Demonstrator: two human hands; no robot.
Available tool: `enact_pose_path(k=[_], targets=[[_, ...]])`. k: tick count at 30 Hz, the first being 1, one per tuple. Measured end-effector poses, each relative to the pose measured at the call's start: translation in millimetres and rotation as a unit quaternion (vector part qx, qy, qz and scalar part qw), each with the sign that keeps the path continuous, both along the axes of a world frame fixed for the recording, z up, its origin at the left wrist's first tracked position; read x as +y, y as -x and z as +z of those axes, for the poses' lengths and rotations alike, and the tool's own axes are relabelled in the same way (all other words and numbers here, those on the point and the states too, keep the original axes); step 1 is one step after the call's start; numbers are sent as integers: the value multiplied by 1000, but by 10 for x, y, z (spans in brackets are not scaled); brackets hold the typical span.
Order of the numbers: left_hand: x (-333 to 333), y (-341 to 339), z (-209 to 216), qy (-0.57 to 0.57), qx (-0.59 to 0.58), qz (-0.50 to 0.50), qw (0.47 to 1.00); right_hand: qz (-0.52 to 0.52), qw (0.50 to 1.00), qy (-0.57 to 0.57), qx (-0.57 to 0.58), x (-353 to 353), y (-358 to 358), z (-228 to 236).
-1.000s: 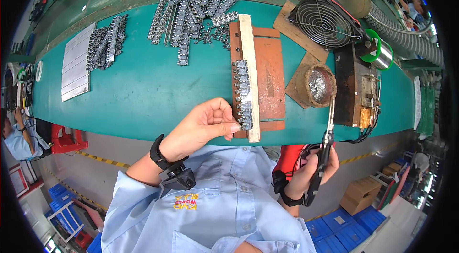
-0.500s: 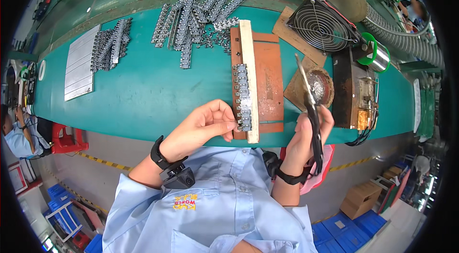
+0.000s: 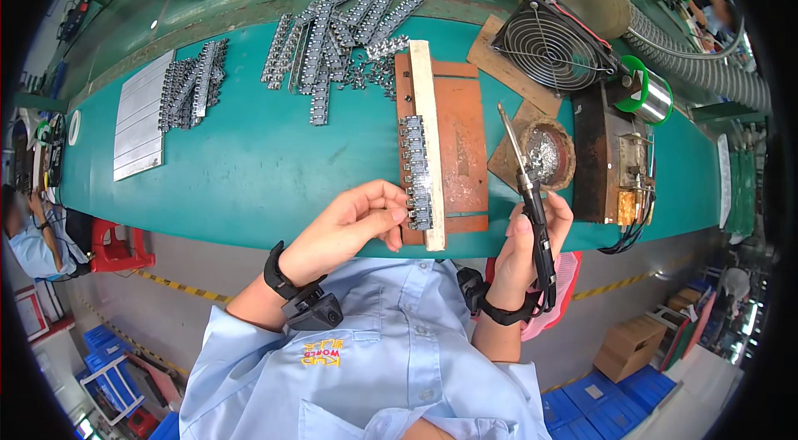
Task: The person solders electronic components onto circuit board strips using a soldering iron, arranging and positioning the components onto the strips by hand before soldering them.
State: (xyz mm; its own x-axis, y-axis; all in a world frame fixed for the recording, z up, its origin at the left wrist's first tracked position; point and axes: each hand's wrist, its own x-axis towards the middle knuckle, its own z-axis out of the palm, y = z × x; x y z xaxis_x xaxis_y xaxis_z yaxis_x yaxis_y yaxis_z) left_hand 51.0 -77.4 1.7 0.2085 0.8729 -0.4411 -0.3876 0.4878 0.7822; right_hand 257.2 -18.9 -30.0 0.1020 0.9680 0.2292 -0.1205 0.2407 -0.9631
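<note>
Soldering iron [image 3: 529, 191] in grip, a worker in a light blue shirt [image 3: 391, 340] sits at a green bench [image 3: 274, 157], seen from the head camera. The right hand [image 3: 519, 257] is closed around the iron's dark handle, its slim metal tip angled up and away from the body. The left hand [image 3: 349, 220] has thumb and fingers pinched together at the near end of a strip of dark parts [image 3: 413, 166], which lies along the left side of a pale wooden bar [image 3: 431, 153] set on an orange-brown board [image 3: 462, 132].

One second earlier, the tip stood at the right rim of a round pot [image 3: 568, 156] holding shiny scraps, with the right hand low, beyond the bench edge. It has since swung up and left, past the pot, to the gap between pot and board; half a second ago it was already close to there. The left hand and the strip have kept their places. The shift appears to leave the iron between contacts: nearer the strip, not touching it, while the strip is steadied. How high the tip hangs cannot be told.

Behind the board lies a heap of similar strips [image 3: 320, 49]; to the right stand a black fan [image 3: 553, 45] and a green-rimmed spool of wire [image 3: 657, 101].
</note>
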Motion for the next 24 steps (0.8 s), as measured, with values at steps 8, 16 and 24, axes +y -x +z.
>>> enact_pose_path(k=[8, 16, 24], targets=[[31, -126, 122, -179, 265, 28, 947, 6, 1000, 16, 1, -16, -7, 11], [134, -224, 150, -333, 468, 7, 818, 6, 1000, 9, -1, -6, -4, -2], [165, -156, 248, -339, 417, 75, 840, 11, 1000, 1, -4, -2, -32, -26]])
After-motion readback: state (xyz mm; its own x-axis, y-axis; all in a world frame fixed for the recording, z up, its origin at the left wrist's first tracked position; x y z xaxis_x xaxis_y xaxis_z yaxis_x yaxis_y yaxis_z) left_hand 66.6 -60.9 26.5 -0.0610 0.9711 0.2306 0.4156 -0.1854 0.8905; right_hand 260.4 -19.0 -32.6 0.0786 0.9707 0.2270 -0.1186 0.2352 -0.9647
